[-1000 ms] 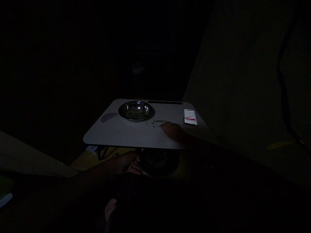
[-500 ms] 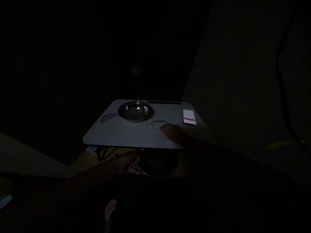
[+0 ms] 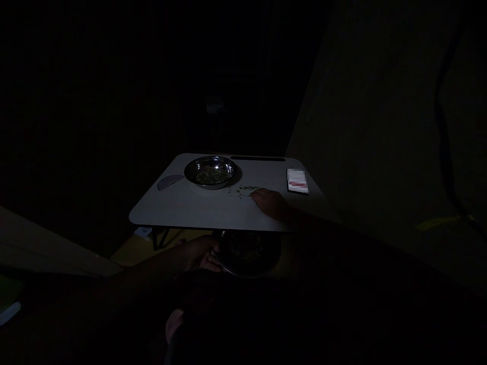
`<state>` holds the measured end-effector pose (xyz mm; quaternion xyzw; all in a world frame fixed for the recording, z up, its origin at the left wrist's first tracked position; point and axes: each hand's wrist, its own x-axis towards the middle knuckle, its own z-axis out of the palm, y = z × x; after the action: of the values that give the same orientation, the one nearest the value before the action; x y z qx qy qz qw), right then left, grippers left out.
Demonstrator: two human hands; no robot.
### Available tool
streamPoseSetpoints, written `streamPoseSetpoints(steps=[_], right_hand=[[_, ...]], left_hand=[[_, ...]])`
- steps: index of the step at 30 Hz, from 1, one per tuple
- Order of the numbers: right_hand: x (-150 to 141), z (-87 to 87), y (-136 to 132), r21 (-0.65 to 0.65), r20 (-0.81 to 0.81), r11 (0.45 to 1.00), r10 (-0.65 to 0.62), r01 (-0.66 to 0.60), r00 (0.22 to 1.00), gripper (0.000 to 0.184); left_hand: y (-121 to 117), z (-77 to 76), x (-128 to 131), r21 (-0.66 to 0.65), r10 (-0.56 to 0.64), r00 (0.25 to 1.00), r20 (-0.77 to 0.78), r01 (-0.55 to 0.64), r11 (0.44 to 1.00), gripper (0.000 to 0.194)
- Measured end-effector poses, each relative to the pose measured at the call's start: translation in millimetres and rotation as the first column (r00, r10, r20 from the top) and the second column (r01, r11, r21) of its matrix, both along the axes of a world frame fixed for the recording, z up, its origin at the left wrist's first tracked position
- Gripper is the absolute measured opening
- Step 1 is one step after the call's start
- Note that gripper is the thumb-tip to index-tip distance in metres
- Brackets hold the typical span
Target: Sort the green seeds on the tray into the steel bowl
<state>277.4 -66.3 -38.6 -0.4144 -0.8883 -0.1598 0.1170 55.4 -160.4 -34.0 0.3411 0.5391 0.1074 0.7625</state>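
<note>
My left hand grips the rim of a dark metal bowl just below the table's front edge; small bits lie in it. On the white table, my right hand rests with its fingers closed. From its fingertips a thin pale stick-like thing points left; its kind is too small and dim to tell. Right beside the fingertips lie small scattered greenish seeds or beans. A shiny steel bowl behind them, to the left, holds a layer of similar greenish bits.
A phone with a lit screen lies at the right of the white folding table. A half-round printed mark shows on the tabletop's left. A wall rises on the right. Most of the room is dark.
My right hand has shifted slightly away from me, nearer the scattered bits. The left hand keeps its grip on the dark bowl. The view has tilted very slightly.
</note>
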Motion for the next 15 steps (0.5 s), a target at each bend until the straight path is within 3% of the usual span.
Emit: streamPoseSetpoints(steps=[15], right_hand=[[-10,-4.6,3,0.021,-0.024,0.998,0.058,-0.058,0.998,0.026]], left_hand=[[1,-3.3,-4,-0.001,-0.016,1.0,0.023,0.016,1.0,0.015]])
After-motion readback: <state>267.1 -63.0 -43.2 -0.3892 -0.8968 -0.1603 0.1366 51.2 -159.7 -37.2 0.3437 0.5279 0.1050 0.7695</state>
